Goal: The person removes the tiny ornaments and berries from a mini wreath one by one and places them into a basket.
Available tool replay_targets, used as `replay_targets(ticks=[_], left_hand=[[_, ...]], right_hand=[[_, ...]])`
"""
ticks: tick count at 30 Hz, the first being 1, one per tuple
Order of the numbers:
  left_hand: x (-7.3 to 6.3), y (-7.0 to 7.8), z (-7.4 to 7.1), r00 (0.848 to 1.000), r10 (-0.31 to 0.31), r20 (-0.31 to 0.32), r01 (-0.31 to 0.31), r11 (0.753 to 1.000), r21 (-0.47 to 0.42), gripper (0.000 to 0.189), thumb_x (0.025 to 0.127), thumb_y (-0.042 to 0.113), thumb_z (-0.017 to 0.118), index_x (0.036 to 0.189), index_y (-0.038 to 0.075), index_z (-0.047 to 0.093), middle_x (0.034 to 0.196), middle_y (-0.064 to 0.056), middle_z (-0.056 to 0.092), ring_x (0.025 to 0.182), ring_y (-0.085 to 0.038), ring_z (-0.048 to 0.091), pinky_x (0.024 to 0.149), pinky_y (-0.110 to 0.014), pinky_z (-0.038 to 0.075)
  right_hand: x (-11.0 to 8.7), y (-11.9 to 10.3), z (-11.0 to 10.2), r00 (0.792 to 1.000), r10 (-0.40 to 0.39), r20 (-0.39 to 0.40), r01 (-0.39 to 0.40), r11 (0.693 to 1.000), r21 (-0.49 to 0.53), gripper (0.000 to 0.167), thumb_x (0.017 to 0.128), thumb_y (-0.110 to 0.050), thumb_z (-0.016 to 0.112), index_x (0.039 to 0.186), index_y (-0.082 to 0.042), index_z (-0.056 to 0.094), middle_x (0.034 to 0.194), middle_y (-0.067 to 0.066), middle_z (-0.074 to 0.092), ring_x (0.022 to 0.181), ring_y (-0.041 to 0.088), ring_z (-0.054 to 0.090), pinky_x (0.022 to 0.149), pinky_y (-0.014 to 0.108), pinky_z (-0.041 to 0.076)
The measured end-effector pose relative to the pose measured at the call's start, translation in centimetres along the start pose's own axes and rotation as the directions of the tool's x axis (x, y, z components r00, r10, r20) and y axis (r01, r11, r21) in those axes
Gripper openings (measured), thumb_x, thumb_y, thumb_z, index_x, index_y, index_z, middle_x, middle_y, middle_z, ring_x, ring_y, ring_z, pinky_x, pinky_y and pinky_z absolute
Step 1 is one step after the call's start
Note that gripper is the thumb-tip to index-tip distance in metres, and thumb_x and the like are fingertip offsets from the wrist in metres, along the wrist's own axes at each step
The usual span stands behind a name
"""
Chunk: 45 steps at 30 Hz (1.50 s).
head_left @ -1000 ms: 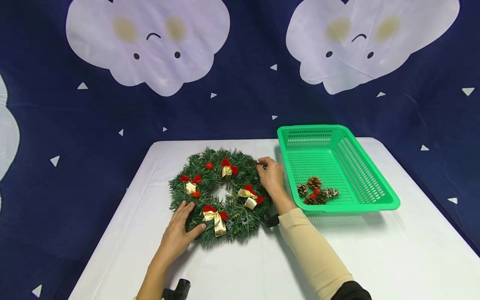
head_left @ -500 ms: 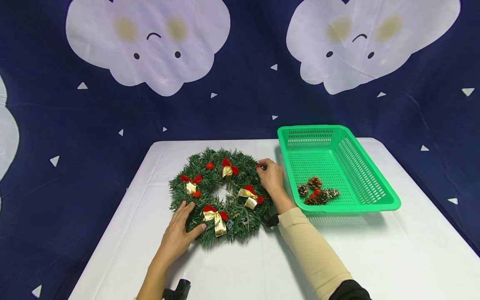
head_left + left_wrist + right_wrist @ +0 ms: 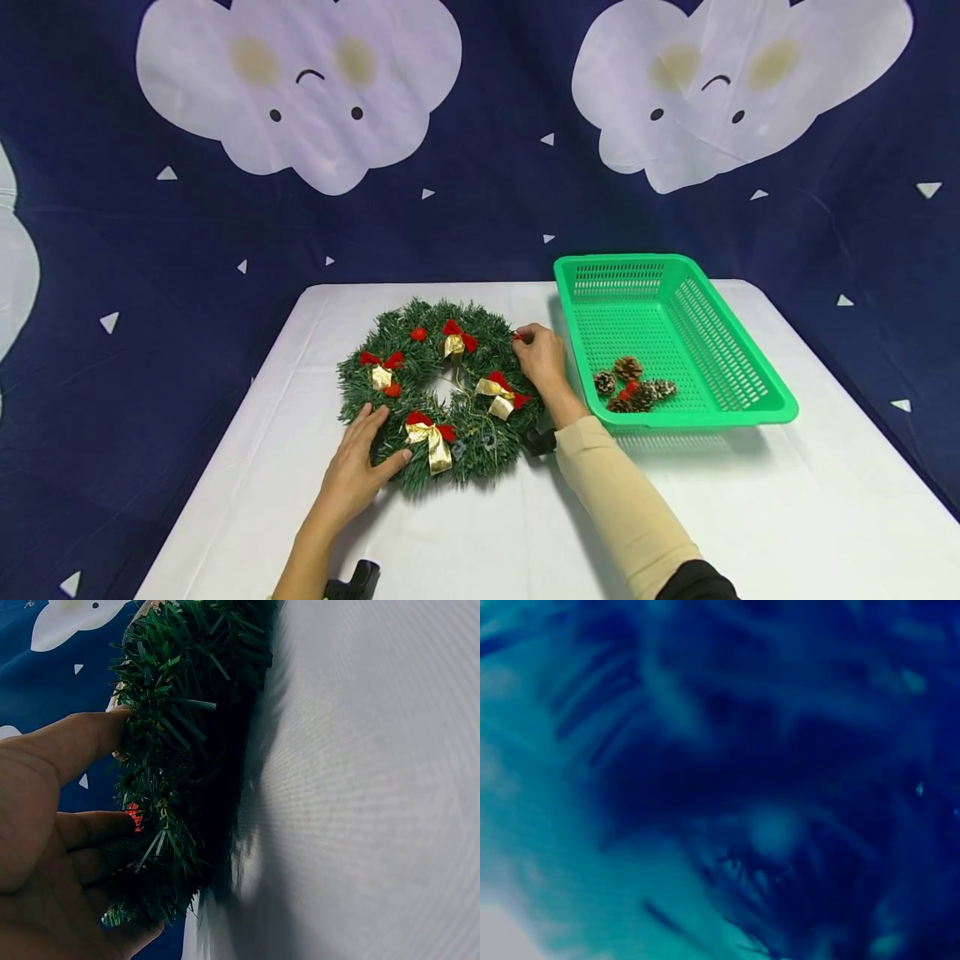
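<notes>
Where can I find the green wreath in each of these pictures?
Head: the wreath sits just left of centre, in the lower half.
Left wrist: seen from its side, the wreath runs down from the top edge, left of centre.
Right wrist: too blurred to tell.
Shared landmark: the left hand touching it, in the head and left wrist views.

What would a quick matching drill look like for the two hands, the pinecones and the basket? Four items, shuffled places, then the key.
1. left hand
2. right hand
3. pinecones
4. basket

A. at the right edge of the wreath
B. inside, toward the near-left corner of something green
C. touching the wreath's near-left side
D. green, on the white table

Pairs: 1-C, 2-A, 3-B, 4-D
</notes>
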<state>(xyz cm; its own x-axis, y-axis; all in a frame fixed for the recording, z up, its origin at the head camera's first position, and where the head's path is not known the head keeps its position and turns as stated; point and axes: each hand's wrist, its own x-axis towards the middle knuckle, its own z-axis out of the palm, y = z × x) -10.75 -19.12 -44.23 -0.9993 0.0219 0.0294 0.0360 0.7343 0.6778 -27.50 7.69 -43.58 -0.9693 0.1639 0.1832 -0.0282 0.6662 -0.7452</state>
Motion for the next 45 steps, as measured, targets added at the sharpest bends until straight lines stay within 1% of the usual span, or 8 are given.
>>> replay_targets(ticks=[3,8,15,22,26,31,39,45], left_hand=[[-0.1,0.0,0.0,1.000,0.000,-0.001,0.000,1.000,0.005,0.080,0.085,0.042,0.067,0.148,0.010,0.031,0.158,-0.017,0.018,0.146,-0.038,0.014,0.110,-0.067,0.018],[-0.1,0.0,0.0,1.000,0.006,-0.006,-0.006,1.000,0.009,0.080,0.084,0.042,0.068,0.148,0.010,0.031,0.157,-0.017,0.018,0.145,-0.039,0.014,0.109,-0.067,0.019],[-0.1,0.0,0.1,1.000,0.010,-0.011,-0.010,1.000,0.004,0.080,0.084,0.040,0.068,0.148,0.009,0.032,0.157,-0.017,0.019,0.146,-0.038,0.015,0.109,-0.066,0.019],[-0.1,0.0,0.0,1.000,0.016,-0.014,-0.016,1.000,0.007,0.079,0.085,0.042,0.067,0.148,0.010,0.031,0.157,-0.017,0.019,0.146,-0.038,0.015,0.109,-0.067,0.020],[-0.1,-0.1,0.1,1.000,0.019,-0.016,-0.019,1.000,0.005,0.079,0.084,0.040,0.068,0.147,0.009,0.032,0.157,-0.017,0.020,0.146,-0.037,0.015,0.109,-0.067,0.020],[-0.1,-0.1,0.1,1.000,0.014,-0.012,-0.014,1.000,0.009,0.079,0.084,0.041,0.068,0.148,0.009,0.032,0.157,-0.017,0.019,0.146,-0.037,0.015,0.109,-0.067,0.020],[0.0,-0.1,0.0,1.000,0.003,-0.006,-0.003,1.000,0.009,0.080,0.085,0.043,0.067,0.148,0.010,0.030,0.158,-0.017,0.017,0.145,-0.040,0.013,0.109,-0.068,0.018],[0.0,-0.1,0.1,1.000,0.006,-0.007,-0.006,1.000,0.007,0.080,0.084,0.042,0.067,0.148,0.010,0.031,0.158,-0.017,0.017,0.145,-0.040,0.013,0.109,-0.068,0.018]], right_hand=[[-0.1,0.0,0.1,1.000,-0.003,-0.010,0.003,1.000,0.000,0.023,0.086,-0.018,0.065,0.107,-0.011,0.070,0.102,0.010,0.072,0.091,0.029,0.066,0.081,0.044,0.051],[-0.2,-0.1,0.0,0.998,-0.025,-0.052,0.025,1.000,0.011,0.022,0.086,-0.017,0.064,0.106,-0.011,0.071,0.102,0.010,0.072,0.091,0.030,0.066,0.080,0.045,0.051],[-0.4,-0.9,-0.4,0.990,-0.083,-0.116,0.090,0.994,0.060,0.022,0.085,-0.016,0.065,0.105,-0.010,0.071,0.103,0.011,0.071,0.096,0.030,0.065,0.082,0.045,0.050],[-0.9,-2.3,-1.0,0.978,-0.150,-0.142,0.165,0.981,0.101,0.024,0.084,-0.014,0.066,0.106,-0.009,0.071,0.103,0.012,0.071,0.097,0.029,0.064,0.083,0.044,0.049],[-1.3,-2.7,-1.3,0.976,-0.164,-0.144,0.183,0.974,0.130,0.023,0.084,-0.014,0.066,0.105,-0.008,0.071,0.101,0.012,0.072,0.095,0.029,0.066,0.083,0.044,0.050],[-1.4,-3.1,-1.7,0.979,-0.151,-0.138,0.173,0.970,0.172,0.023,0.084,-0.015,0.065,0.105,-0.009,0.071,0.100,0.011,0.072,0.094,0.027,0.066,0.081,0.043,0.052],[-1.7,-4.0,-3.0,0.980,-0.165,-0.114,0.191,0.940,0.283,0.024,0.085,-0.012,0.064,0.106,-0.004,0.069,0.104,0.015,0.071,0.101,0.031,0.065,0.087,0.043,0.052],[-2.1,-3.8,-4.2,0.983,-0.153,-0.100,0.177,0.933,0.313,0.023,0.085,-0.012,0.065,0.106,-0.005,0.070,0.105,0.016,0.071,0.102,0.031,0.065,0.090,0.044,0.051]])
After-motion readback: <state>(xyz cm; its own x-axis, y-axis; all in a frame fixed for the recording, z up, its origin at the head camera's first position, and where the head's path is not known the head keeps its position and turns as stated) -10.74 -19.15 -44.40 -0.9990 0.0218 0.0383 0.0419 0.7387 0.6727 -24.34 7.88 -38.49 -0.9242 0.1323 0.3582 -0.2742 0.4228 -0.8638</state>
